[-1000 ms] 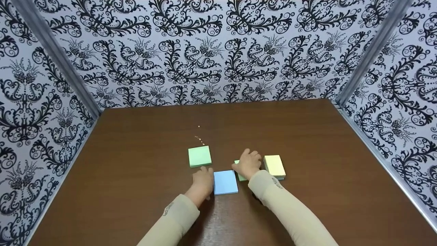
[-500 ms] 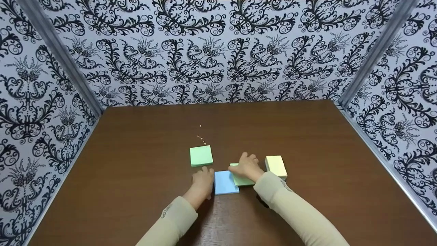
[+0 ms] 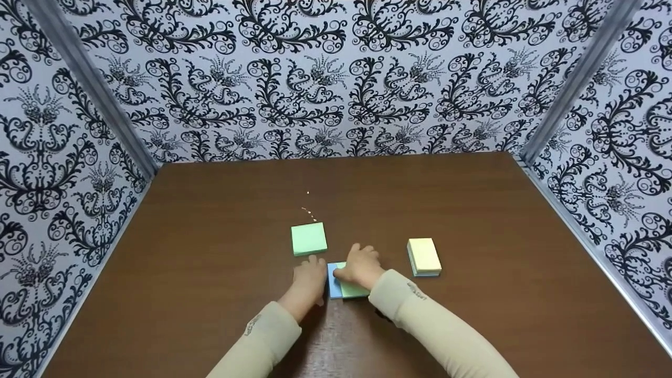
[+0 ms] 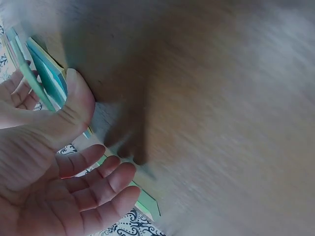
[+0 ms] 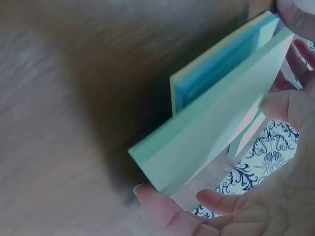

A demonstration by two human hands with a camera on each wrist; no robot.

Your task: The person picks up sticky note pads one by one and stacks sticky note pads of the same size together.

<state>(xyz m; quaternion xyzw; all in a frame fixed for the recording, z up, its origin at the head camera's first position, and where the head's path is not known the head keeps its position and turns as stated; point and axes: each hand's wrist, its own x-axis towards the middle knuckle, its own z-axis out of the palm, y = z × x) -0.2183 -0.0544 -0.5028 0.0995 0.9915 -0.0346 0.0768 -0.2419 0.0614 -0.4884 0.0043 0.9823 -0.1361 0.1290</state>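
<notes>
My right hand (image 3: pixel 361 265) grips a light green pad of sticky notes (image 3: pixel 353 290) between thumb and fingers, holding it over a blue sticky-note pad (image 3: pixel 332 286). A strip of blue shows along the left side of the green one. In the right wrist view the green pad (image 5: pixel 211 115) is tilted above the blue pad (image 5: pixel 184 93), which has a pale yellow layer under it. My left hand (image 3: pixel 310 278) rests at the blue pad's left edge, its thumb right by that edge in the left wrist view and its fingers (image 4: pixel 106 189) loosely bent around nothing.
Another green pad (image 3: pixel 308 239) lies behind my left hand. A yellow pad (image 3: pixel 424 254) sits on a blue one to the right. Small pale crumbs (image 3: pixel 310 212) dot the brown table (image 3: pixel 226 210), and patterned panels (image 3: pixel 325 79) enclose its back and sides.
My right hand has carried the green pad leftward from beside the yellow stack to over the blue pad, covering most of it. The left hand has stayed at the blue pad's edge.
</notes>
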